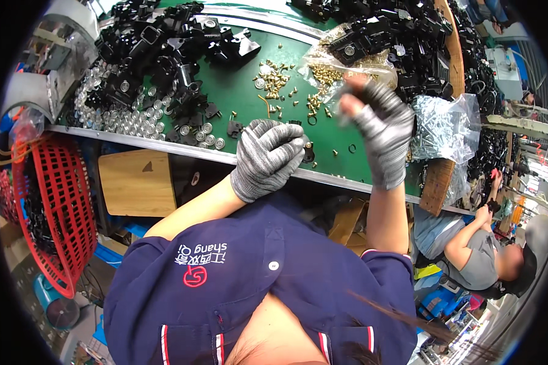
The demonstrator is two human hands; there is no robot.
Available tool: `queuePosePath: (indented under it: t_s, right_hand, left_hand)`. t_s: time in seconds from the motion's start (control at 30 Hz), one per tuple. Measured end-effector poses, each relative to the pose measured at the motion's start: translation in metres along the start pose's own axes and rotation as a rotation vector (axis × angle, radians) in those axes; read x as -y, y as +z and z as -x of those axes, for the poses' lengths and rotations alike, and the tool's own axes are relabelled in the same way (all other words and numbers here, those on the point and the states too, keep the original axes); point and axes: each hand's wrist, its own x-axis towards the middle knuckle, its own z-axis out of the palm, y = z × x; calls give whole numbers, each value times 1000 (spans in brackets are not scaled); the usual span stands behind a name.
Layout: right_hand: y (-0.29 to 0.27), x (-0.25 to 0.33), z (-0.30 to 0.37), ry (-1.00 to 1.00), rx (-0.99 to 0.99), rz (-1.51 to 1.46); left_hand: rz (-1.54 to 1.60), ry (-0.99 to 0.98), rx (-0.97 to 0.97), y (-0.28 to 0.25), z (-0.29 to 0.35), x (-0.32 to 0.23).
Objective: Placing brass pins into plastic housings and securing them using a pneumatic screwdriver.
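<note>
My left hand (268,159), in a grey striped fingerless glove, is closed at the near edge of the green tabletop (237,85). Its fingers curl inward, and what they hold is hidden. A small black part (309,152) shows just beside its knuckles. My right hand (380,131), gloved alike, is raised over the table near an open plastic bag of brass screws (371,67). Its fingertips are smeared by motion, so I cannot see whether anything is between them. Loose brass screws (274,79) lie scattered between the hands and the far side.
Black plastic parts (164,48) are heaped at the far left, beside many silver round pieces (134,115). A bag of silver screws (441,128) lies right of my right hand, near a wooden strip (437,185). A red basket (61,207) stands left. Another person (475,255) sits at right.
</note>
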Motion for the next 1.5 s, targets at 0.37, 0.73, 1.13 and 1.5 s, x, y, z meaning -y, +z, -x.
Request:
queuePosePath:
  t_s: [0.37, 0.73, 1.13, 1.5]
  right_hand:
    - [95, 16, -165, -896, -543, 426]
    - [36, 2, -46, -279, -3, -285]
    - [33, 2, 17, -81, 16, -139]
    - [21, -11, 17, -114, 126, -192]
  left_hand:
    - [9, 94, -27, 4, 2, 1]
    - [26, 68, -34, 2, 2, 6]
    - [-21, 39, -19, 4, 3, 5]
    - [-12, 27, -17, 3, 3, 5]
